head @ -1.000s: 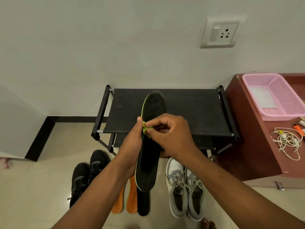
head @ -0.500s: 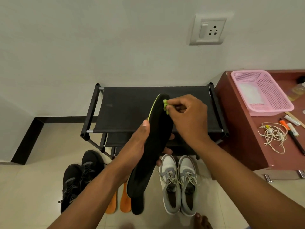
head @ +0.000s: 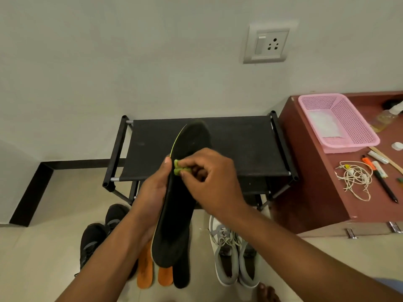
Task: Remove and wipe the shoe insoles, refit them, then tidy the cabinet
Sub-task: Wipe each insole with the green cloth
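Note:
My left hand point(head: 152, 192) grips a long black insole point(head: 178, 205) with a thin green edge, held upright and tilted over the black shoe rack point(head: 239, 144). My right hand point(head: 211, 182) pinches a small green cloth point(head: 180, 167) against the insole's middle, beside my left thumb. On the floor below lie two orange insoles point(head: 145, 273) and another black insole point(head: 182, 277). A pair of black shoes point(head: 96, 240) stands at the left and a pair of grey and white sneakers point(head: 231, 258) at the right.
A reddish-brown cabinet point(head: 309, 192) stands right of the rack, carrying a pink basket point(head: 349, 127), a tangled white cord point(head: 355, 177), pens and a small bottle. The white wall behind has a socket plate point(head: 267, 45). A bare toe point(head: 267, 292) shows at the bottom.
My right hand has slid the green cloth down the insole from near its top to its middle. The insole stands more upright than half a second ago.

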Demonstrator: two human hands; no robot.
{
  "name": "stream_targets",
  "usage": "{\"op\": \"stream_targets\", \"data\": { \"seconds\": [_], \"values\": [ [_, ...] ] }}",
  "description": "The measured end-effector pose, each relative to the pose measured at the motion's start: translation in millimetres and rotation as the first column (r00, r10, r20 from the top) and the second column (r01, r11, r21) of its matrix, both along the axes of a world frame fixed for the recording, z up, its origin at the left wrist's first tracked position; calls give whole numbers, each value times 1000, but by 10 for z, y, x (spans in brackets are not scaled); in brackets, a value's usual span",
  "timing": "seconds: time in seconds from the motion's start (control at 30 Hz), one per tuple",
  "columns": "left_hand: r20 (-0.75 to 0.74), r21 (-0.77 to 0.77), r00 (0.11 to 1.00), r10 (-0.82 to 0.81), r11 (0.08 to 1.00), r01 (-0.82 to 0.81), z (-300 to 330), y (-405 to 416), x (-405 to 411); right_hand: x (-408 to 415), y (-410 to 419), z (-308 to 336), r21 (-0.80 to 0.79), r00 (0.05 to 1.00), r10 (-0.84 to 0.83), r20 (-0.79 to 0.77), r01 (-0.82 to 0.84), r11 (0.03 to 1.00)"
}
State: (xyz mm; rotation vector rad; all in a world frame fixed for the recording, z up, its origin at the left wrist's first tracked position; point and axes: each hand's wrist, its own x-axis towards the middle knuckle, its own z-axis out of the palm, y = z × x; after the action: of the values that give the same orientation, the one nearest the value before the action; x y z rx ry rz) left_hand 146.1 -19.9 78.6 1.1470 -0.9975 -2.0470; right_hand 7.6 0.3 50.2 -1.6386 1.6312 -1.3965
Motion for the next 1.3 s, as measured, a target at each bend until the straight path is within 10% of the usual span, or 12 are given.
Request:
{"op": "stream_targets", "data": {
  "seconds": [0.57, 0.93, 1.3],
  "values": [
    [53, -163, 984, -170, 971, 176, -19, 84, -66, -477, -206, 115, -70, 934, -354, 43, 356, 932],
    [26, -134, 996, -87, 987, 90, -24, 27, -48, 0, -12, 46, -111, 996, -76, -48, 70, 991],
    [58, -101, 972, -226, 968, 231, -34, 58, -25, -407, -181, 77, -100, 931, -366, 3, 364, 926]
  ]
}}
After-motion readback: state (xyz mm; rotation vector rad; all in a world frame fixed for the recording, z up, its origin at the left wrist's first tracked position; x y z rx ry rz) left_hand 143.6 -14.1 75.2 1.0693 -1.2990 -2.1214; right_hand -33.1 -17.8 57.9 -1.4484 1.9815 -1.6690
